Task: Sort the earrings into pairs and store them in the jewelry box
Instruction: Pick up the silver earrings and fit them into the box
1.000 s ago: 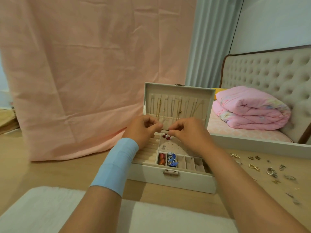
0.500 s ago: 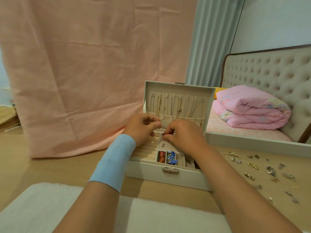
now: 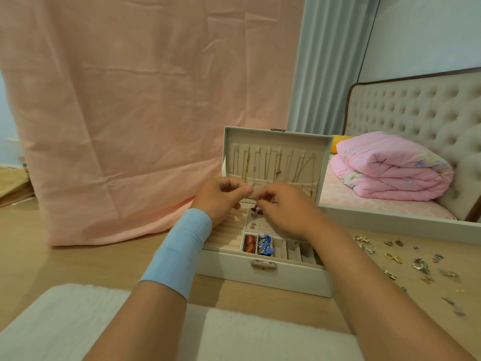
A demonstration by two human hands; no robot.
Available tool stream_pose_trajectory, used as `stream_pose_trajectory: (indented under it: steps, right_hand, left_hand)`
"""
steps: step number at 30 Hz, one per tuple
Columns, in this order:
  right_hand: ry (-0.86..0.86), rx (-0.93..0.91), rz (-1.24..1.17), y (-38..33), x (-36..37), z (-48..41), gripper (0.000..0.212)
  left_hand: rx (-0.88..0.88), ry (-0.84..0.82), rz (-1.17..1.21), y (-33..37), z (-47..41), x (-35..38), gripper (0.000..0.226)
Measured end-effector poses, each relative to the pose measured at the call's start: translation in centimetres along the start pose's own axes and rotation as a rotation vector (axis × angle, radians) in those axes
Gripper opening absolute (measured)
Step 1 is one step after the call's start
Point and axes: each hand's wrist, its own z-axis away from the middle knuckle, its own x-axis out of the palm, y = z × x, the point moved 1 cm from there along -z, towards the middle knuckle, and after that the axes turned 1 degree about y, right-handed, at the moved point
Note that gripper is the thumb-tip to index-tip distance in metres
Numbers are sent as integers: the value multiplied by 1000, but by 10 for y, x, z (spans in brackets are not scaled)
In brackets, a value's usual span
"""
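Your left hand (image 3: 221,198) and right hand (image 3: 287,213) hang over the open jewelry box (image 3: 234,269), fingers curled pinch-style, can't tell on what. Red earring (image 3: 256,210) sits inside, just under your right hand; loose earrings (image 3: 393,257) lie off right.

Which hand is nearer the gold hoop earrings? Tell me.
Right. The right hand is over the jewelry box, left of the gold hoop earrings; the left hand is even farther left.

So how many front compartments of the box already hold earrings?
2: the leftmost, with red-orange earrings, and the next, with blue-silver earrings; the right arm may hide others.
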Motion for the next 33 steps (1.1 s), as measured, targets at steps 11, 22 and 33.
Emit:
stream_pose_trajectory:
  steps: [11, 22, 33]
  right_hand:
    - [118, 100, -592, -5, -20, 3, 13]
    - [-41, 118, -61, 9, -8, 8, 3]
    - [-90, 7, 116, 3, -5, 7, 9]
  left_hand:
    - [-44, -20, 27, 9, 4, 9, 7]
    - [98, -167, -548, -5, 6, 7, 16]
    - [157, -213, -637, -12, -1, 10, 18]
